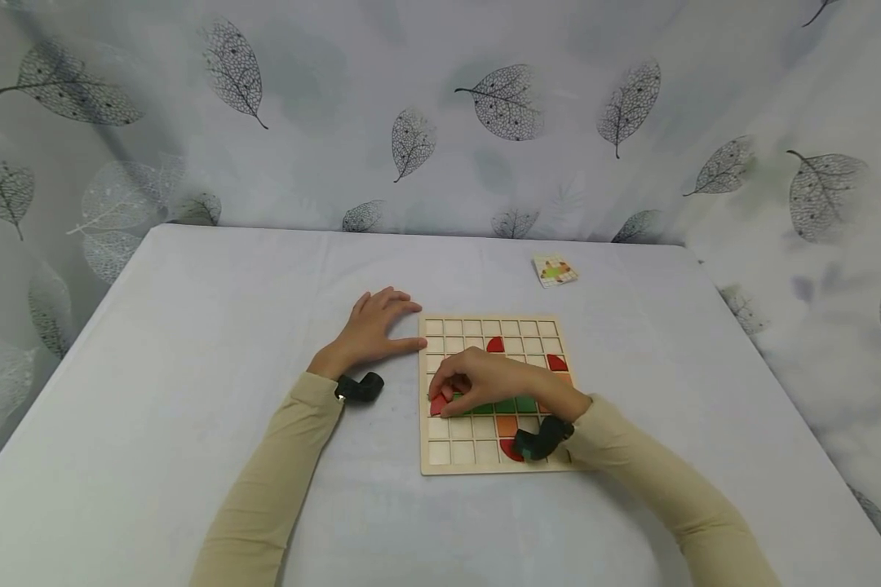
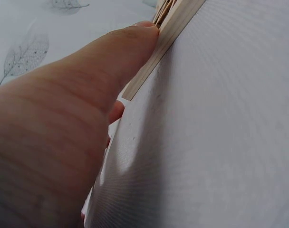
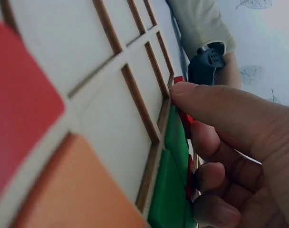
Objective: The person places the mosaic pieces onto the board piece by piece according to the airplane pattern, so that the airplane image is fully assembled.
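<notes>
A wooden grid board (image 1: 461, 453) lies on the white table, partly filled with coloured tiles. Over its left part, my right hand (image 1: 484, 377) pinches a red tile (image 1: 438, 404) between thumb and index finger, at the left end of a row of green tiles (image 1: 505, 405). The right wrist view shows this red tile (image 3: 184, 121) at the thumb tip, beyond the green pieces. My left hand (image 1: 370, 333) rests beside the board with fingers spread, its thumb (image 2: 135, 40) touching the board's wooden edge (image 2: 154, 61). The right hand and forearm hide part of the grid.
Other tiles sit on the board: a red quarter-round (image 1: 495, 345) near the top, another red one (image 1: 556, 362) at the right, an orange square (image 1: 506, 425) and a red piece (image 1: 511, 450) below. A small patterned card (image 1: 555, 271) lies behind the board. A leaf-print curtain (image 1: 440, 122) hangs behind the table.
</notes>
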`<state>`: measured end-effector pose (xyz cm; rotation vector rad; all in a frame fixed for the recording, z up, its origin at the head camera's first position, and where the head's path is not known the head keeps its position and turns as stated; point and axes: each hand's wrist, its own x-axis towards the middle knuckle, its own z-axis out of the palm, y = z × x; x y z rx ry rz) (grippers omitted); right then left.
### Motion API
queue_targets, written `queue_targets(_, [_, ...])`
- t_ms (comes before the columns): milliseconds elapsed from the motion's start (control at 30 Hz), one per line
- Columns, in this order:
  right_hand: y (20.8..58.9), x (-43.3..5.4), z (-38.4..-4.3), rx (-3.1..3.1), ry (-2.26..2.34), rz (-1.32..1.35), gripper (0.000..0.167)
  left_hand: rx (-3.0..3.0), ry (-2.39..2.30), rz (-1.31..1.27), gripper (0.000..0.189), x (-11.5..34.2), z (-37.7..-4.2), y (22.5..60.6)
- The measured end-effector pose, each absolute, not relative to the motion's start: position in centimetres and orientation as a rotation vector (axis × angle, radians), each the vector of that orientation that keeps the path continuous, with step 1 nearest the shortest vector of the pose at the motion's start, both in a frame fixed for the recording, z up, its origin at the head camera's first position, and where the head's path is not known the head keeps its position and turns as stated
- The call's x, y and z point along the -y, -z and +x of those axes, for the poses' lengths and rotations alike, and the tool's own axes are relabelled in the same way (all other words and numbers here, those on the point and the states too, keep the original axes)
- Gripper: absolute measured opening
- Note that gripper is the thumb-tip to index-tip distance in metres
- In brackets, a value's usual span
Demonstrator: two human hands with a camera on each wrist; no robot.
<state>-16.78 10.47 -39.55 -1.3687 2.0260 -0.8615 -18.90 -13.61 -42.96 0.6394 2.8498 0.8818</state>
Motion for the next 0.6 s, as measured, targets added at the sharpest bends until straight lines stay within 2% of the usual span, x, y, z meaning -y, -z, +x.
queue_targets(200, [40.17, -10.42, -16.69, -2.052, 0.897, -1.397, 0.017, -2.854, -0.88, 0.641, 0.063, 13.74, -18.94, 43.21])
queue_targets(400, [40.23, -10.51, -16.36, -2.076, 0.884, -1.301, 0.013, -2.855, -0.885, 0.64, 0.063, 13.53, -18.92, 43.44])
queue_targets(600, [40.19, -10.75, -16.24, -2.118, 0.854, -1.296, 0.016, -2.857, -0.88, 0.657, 0.063, 13.38, -19.04, 43.29])
